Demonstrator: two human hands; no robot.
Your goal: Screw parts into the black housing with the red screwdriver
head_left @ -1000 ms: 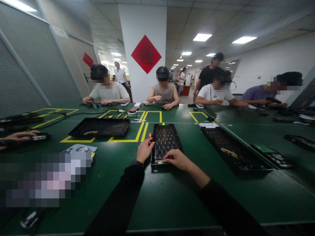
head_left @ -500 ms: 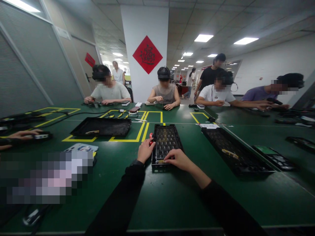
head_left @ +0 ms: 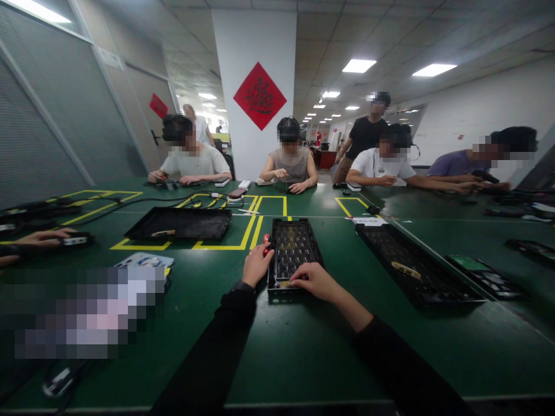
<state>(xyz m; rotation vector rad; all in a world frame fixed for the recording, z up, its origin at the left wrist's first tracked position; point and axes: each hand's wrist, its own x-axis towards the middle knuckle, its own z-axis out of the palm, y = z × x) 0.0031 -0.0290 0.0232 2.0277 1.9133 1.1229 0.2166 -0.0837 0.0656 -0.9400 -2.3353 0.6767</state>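
Observation:
A black tray (head_left: pixel 295 240) with rows of small light metallic pieces lies lengthwise in front of me. My left hand (head_left: pixel 256 264) is at its left wall, fingers curled round a red-and-black rounded object (head_left: pixel 266 238) that shows partly past the fingertips. The thumb side rests close against the tray wall. Over the near end of the tray, my right hand (head_left: pixel 313 280) has thumb and fingers pinched together. Their tips meet a small yellowish strip (head_left: pixel 282 284) lying at the near edge; the fingers hide part of it.
Another black tray (head_left: pixel 195 222) lies at the left, and a long black tray (head_left: pixel 403 260) with a yellowish piece (head_left: pixel 406 270) at the right. A co-worker's hand (head_left: pixel 47 237) reaches in at far left. Cables (head_left: pixel 125 199) cross the table; several people sit opposite.
Both my hands and the tray look almost unmoved. In the background, a standing person in black has shifted slightly left, and another walking person has left view.

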